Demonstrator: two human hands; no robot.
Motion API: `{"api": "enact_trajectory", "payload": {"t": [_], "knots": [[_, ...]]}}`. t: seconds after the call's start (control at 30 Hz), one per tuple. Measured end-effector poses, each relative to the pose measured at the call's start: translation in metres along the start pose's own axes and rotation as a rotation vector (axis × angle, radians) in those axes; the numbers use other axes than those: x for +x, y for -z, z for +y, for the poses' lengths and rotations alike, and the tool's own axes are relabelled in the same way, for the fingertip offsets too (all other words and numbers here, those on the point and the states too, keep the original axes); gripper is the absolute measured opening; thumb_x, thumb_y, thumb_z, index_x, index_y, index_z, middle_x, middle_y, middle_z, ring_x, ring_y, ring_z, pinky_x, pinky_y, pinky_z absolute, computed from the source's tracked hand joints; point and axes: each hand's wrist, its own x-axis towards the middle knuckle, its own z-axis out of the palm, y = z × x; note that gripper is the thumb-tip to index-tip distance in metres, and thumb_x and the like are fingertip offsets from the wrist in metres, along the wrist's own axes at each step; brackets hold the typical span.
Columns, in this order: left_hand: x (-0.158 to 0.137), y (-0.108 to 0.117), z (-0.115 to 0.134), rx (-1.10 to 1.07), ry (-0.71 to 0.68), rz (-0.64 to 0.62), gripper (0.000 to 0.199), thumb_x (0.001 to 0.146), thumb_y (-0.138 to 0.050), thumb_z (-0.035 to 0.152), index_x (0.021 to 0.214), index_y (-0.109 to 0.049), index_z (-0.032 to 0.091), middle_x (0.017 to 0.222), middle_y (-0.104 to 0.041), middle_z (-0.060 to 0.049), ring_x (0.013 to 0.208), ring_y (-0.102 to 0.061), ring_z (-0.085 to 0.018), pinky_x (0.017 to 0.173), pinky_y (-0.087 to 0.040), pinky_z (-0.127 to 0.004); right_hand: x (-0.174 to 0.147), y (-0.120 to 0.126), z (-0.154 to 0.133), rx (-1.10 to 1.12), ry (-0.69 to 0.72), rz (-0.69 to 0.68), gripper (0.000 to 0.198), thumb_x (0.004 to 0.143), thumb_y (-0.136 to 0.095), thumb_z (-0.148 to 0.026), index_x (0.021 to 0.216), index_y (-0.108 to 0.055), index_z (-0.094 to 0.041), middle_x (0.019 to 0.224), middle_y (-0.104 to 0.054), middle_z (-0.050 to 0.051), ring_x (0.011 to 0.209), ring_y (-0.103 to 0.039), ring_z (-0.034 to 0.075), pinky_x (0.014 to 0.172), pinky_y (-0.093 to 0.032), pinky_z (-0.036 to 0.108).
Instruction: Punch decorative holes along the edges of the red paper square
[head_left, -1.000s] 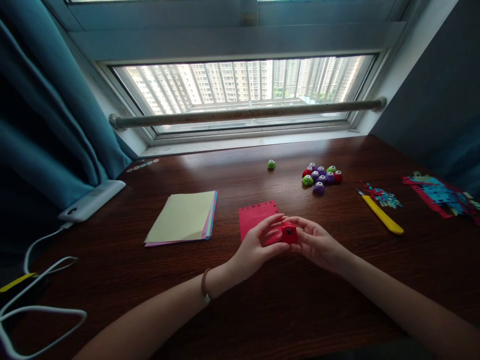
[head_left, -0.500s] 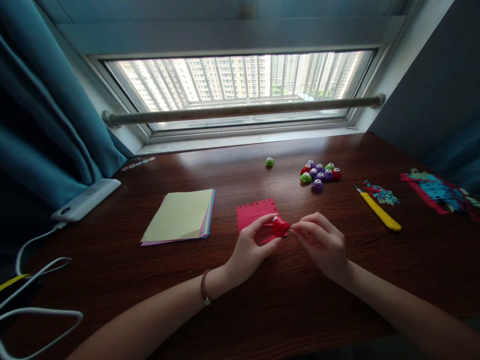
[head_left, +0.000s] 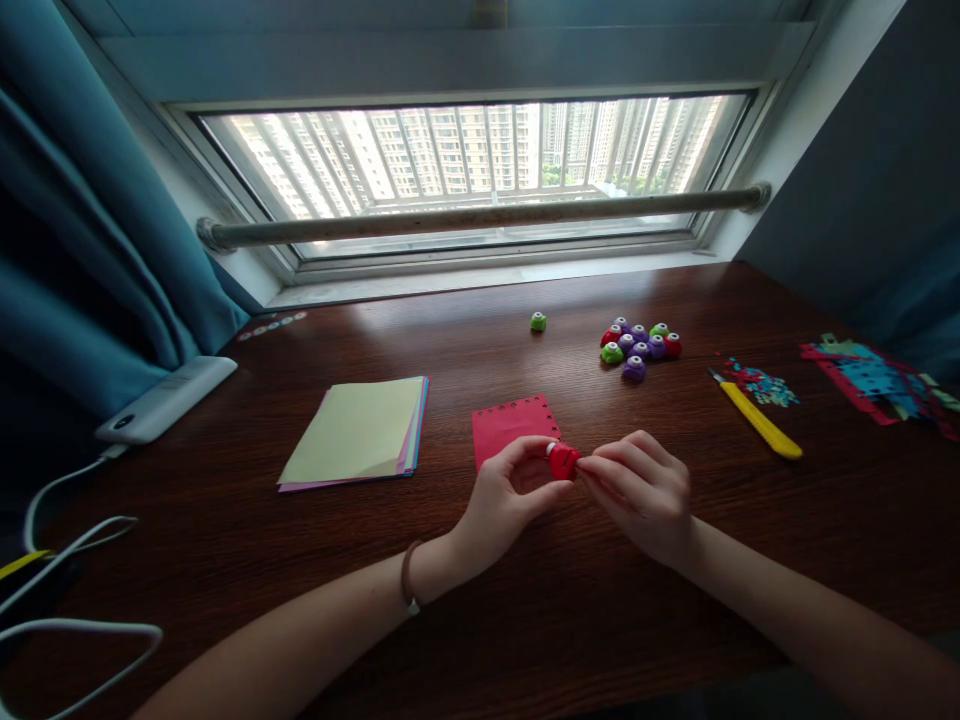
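Observation:
My left hand (head_left: 504, 500) grips a small red craft hole punch (head_left: 563, 461) between thumb and fingers, its white button facing left. The fingertips of my right hand (head_left: 642, 492) are pinched together against the punch's right side; anything between them is too small to make out. Beneath the left fingers lies a red sheet of paper (head_left: 506, 426) with small shaped holes along its top and right edges. Part of the sheet is hidden by that hand. Farther back, several purple, green and red hole punches (head_left: 634, 369) sit in a cluster, and a lone green punch (head_left: 538, 322) stands apart.
Left of the red sheet is a stack of coloured paper (head_left: 352, 430). A yellow craft knife (head_left: 759, 420) lies at right beside tiny paper cutouts (head_left: 765, 385) and punched paper strips (head_left: 874, 375). A white device (head_left: 169, 400) with a cable is at far left.
My right fingertips have come closer against the red hole punch, which has tipped slightly in my left hand. The view has shifted slightly; the other things stay put.

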Motion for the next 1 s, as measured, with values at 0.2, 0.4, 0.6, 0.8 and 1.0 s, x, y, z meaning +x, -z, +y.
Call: {"api": "enact_trajectory", "payload": {"t": [0.2, 0.4, 0.6, 0.8, 1.0], "knots": [[0.0, -0.001, 0.0, -0.018, 0.018, 0.0, 0.035, 0.071, -0.073, 0.013, 0.101, -0.055, 0.014, 0.1, -0.064, -0.004, 0.097, -0.061, -0.016, 0.09, -0.05, -0.028, 0.001, 0.0, 0.0, -0.015, 0.018, -0.014, 0.025, 0.078, -0.064, -0.006, 0.097, -0.058, -0.021, 0.081, -0.063, 0.004, 0.07, -0.052, 0.018, 0.062, -0.045, 0.031], [0.001, -0.001, 0.002, -0.022, 0.033, 0.023, 0.033, 0.072, -0.073, 0.016, 0.1, -0.056, 0.013, 0.101, -0.064, -0.005, 0.096, -0.062, -0.017, 0.089, -0.05, -0.027, 0.007, 0.001, -0.002, 0.049, -0.005, 0.052, 0.019, 0.076, -0.064, -0.005, 0.088, -0.062, -0.019, 0.076, -0.063, 0.003, 0.067, -0.053, 0.016, 0.061, -0.045, 0.029], [0.003, 0.002, 0.003, -0.027, 0.029, 0.039, 0.031, 0.076, -0.071, 0.018, 0.103, -0.057, 0.013, 0.105, -0.064, -0.006, 0.099, -0.062, -0.017, 0.09, -0.049, -0.026, 0.012, 0.004, -0.001, 0.575, -0.545, -0.026, 0.004, 0.079, -0.067, -0.019, 0.075, -0.067, -0.02, 0.071, -0.063, 0.001, 0.065, -0.056, 0.015, 0.058, -0.044, 0.026], [0.004, 0.004, 0.002, -0.046, 0.018, 0.048, 0.032, 0.076, -0.071, 0.019, 0.104, -0.057, 0.013, 0.106, -0.064, -0.006, 0.099, -0.062, -0.017, 0.09, -0.049, -0.025, 0.011, 0.0, 0.006, 1.082, -1.009, -0.059, 0.013, 0.068, -0.079, -0.029, 0.072, -0.071, -0.02, 0.074, -0.067, 0.002, 0.069, -0.059, 0.015, 0.067, -0.046, 0.024], [0.006, 0.007, 0.001, -0.057, 0.019, 0.117, 0.034, 0.075, -0.071, 0.02, 0.104, -0.057, 0.012, 0.106, -0.065, -0.007, 0.099, -0.062, -0.018, 0.089, -0.049, -0.026, 0.011, 0.0, 0.013, 1.056, -1.011, -0.053, 0.014, 0.071, -0.076, -0.03, 0.074, -0.068, -0.018, 0.073, -0.065, 0.002, 0.066, -0.055, 0.013, 0.062, -0.042, 0.022]]}}
